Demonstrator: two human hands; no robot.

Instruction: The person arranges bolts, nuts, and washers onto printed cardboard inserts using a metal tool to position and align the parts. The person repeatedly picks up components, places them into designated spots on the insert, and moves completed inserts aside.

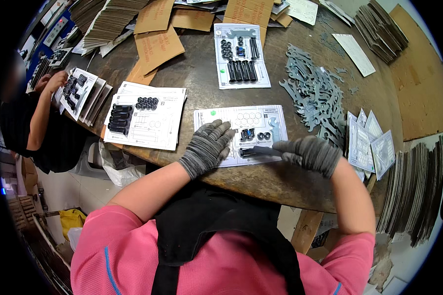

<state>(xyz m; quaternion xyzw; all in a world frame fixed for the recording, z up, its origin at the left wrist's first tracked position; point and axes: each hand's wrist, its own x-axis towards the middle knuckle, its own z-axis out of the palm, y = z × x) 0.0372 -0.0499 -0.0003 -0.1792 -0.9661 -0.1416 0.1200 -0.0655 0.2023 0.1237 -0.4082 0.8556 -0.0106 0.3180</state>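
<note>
A white printed card lies on the round wooden table in front of me. My left hand, in a grey knit glove, rests flat on the card's left part with fingers spread. My right hand, also gloved, pinches a long black bolt lying along the card's lower edge. Small black nuts, a blue-black part and a flat grey wrench sit on the card.
A filled card of black bolts lies further back, another card stack to the left. A heap of grey wrenches and small plastic bags lie right. Cardboard sheets cover the back. Another person's hand works far left.
</note>
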